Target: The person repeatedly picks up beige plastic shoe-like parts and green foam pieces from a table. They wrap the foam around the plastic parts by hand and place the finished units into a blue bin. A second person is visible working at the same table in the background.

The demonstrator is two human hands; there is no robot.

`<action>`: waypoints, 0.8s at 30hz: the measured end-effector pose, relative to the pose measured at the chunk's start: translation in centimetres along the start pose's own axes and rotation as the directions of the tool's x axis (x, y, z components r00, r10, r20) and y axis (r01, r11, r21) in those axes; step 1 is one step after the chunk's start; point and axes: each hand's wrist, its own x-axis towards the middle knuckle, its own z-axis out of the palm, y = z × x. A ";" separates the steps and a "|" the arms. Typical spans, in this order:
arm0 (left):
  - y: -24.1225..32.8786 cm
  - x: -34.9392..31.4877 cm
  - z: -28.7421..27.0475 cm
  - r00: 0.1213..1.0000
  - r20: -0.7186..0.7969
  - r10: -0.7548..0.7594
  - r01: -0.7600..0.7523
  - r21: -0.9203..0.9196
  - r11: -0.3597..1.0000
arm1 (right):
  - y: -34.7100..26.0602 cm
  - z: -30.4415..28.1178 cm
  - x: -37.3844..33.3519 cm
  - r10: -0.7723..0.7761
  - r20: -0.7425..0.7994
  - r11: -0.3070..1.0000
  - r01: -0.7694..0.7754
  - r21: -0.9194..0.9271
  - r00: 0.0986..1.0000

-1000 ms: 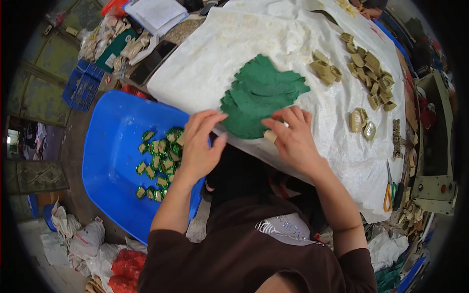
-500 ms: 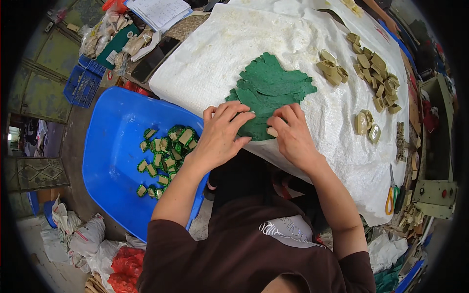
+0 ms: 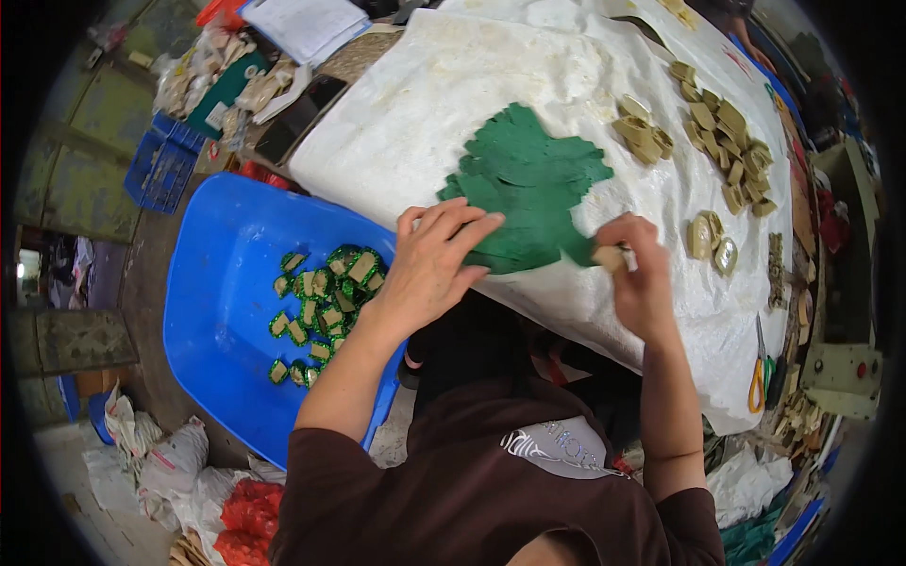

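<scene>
A patch of thin, overlapping dark green sheets (image 3: 528,179) with ragged edges lies near the front of the white cloth. My left hand (image 3: 436,243) rests at its near left edge, fingers spread and bent, fingertips on or just over the green. Off its right corner, my right hand (image 3: 642,278) is closed, slightly blurred, on a small beige block (image 3: 610,258). A pointed green corner reaches toward the block; whether the two touch I cannot tell. Below my left forearm, a blue tub (image 3: 222,283) holds several small beige pieces with shiny green sides (image 3: 326,302).
White cloth (image 3: 387,123) covers the table. Several beige hollow pieces (image 3: 727,137) lie at the right, with a few more (image 3: 710,236) nearer. Orange-handled scissors (image 3: 757,382) lie at the right edge. A clipboard with paper (image 3: 307,24) and a dark phone-like slab (image 3: 300,118) sit at the back left.
My right hand has moved right with the beige block, off the near edge of the green sheets. The left hand has stayed almost in place.
</scene>
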 end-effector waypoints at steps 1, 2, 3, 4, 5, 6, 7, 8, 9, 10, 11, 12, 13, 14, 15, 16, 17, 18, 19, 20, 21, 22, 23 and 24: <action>0.2 0.0 -0.2 0.999 0.025 -0.029 0.030 -0.036 0.999 | 0.8 -1.1 -0.9 0.108 -0.068 0.979 -0.094 0.180 0.992; 0.3 -0.1 -0.5 0.997 0.054 -0.056 0.060 -0.071 0.996 | 1.3 -2.0 -1.8 0.223 -0.121 0.918 -0.167 0.359 0.967; 0.7 -0.1 -0.6 0.997 0.026 -0.076 0.078 -0.082 0.994 | 1.3 -3.1 -2.6 0.250 -0.188 0.903 -0.158 0.399 0.950; 1.1 -0.1 -0.6 0.996 0.002 -0.092 0.092 -0.098 0.991 | 1.5 -3.8 -3.5 0.252 -0.179 0.894 -0.159 0.418 0.951; 2.1 0.3 -0.9 0.998 -0.029 -0.053 0.051 -0.069 0.996 | 1.6 -4.4 -4.4 0.257 -0.172 0.885 -0.160 0.437 0.951; 3.3 0.7 -1.1 0.996 -0.081 -0.022 0.018 -0.056 0.998 | 1.5 -5.0 -5.0 0.254 -0.165 0.874 -0.153 0.460 0.953; 4.3 1.0 -0.6 0.997 -0.071 0.029 -0.041 -0.166 0.985 | 2.1 -4.9 -6.0 0.276 -0.157 0.851 -0.165 0.499 0.948; 5.3 1.4 0.2 0.995 -0.063 0.081 -0.095 -0.276 0.956 | 2.1 -4.7 -6.7 0.269 -0.117 0.820 -0.164 0.549 0.956; 6.6 1.9 1.0 0.990 -0.025 0.137 -0.134 -0.433 0.891 | 1.4 -4.6 -6.9 0.277 -0.065 0.807 -0.195 0.557 0.959; 7.8 2.1 1.9 0.984 0.024 0.174 -0.127 -0.587 0.800 | 0.7 -4.5 -6.9 0.288 -0.046 0.812 -0.219 0.541 0.956; 8.7 2.5 3.1 0.969 0.018 0.248 -0.187 -0.606 0.773 | 0.7 -4.7 -7.1 0.240 -0.004 0.865 -0.212 0.454 0.971; 9.5 2.9 4.4 0.946 0.011 0.324 -0.246 -0.628 0.738 | 0.8 -5.1 -7.4 0.203 0.042 0.910 -0.204 0.361 0.978; 10.5 3.0 5.5 0.966 0.076 0.247 -0.120 -0.716 0.688 | 1.1 -5.4 -7.9 0.198 0.061 0.920 -0.207 0.334 0.978; 11.6 3.0 6.4 0.974 0.150 0.170 0.012 -0.783 0.622 | 1.4 -5.8 -8.2 0.192 0.082 0.928 -0.208 0.308 0.978; 12.2 2.9 7.0 0.969 0.228 0.093 0.142 -0.828 0.543 | 1.6 -6.1 -8.6 0.180 0.109 0.937 -0.204 0.283 0.978; 12.4 2.9 7.5 0.968 0.242 0.066 0.176 -0.842 0.511 | 2.0 -6.6 -9.0 0.192 0.089 0.939 -0.209 0.272 0.977; 12.6 3.0 7.9 0.966 0.256 0.035 0.208 -0.853 0.478 | 2.7 -7.6 -9.3 0.201 0.072 0.941 -0.214 0.263 0.977; 12.9 3.3 8.5 0.961 0.276 0.014 0.242 -0.865 0.440 | 3.6 -8.9 -9.8 0.220 0.049 0.942 -0.225 0.250 0.974; 13.2 3.7 8.7 0.951 0.306 -0.044 0.302 -0.889 0.344 | 5.1 -10.1 -10.2 0.260 -0.114 0.961 -0.245 0.125 0.959; 13.1 3.9 8.9 0.947 0.317 -0.042 0.315 -0.901 0.298 | 6.9 -11.3 -10.4 0.272 -0.276 0.959 -0.282 0.002 0.922; 12.8 4.1 9.3 0.944 0.328 -0.038 0.327 -0.910 0.254 | 8.4 -12.7 -10.4 0.236 -0.316 0.943 -0.295 -0.154 0.919; 12.7 4.3 9.5 0.940 0.339 -0.038 0.339 -0.918 0.207 | 9.6 -13.7 -10.1 0.197 -0.345 0.901 -0.309 -0.306 0.918; 13.1 4.6 9.3 0.928 0.371 -0.044 0.373 -0.917 0.141 | 10.5 -14.2 -9.5 0.171 -0.339 0.881 -0.298 -0.369 0.925; 13.2 4.7 9.6 0.928 0.372 -0.032 0.372 -0.919 0.131 | 11.3 -14.4 -8.9 0.146 -0.326 0.858 -0.284 -0.429 0.934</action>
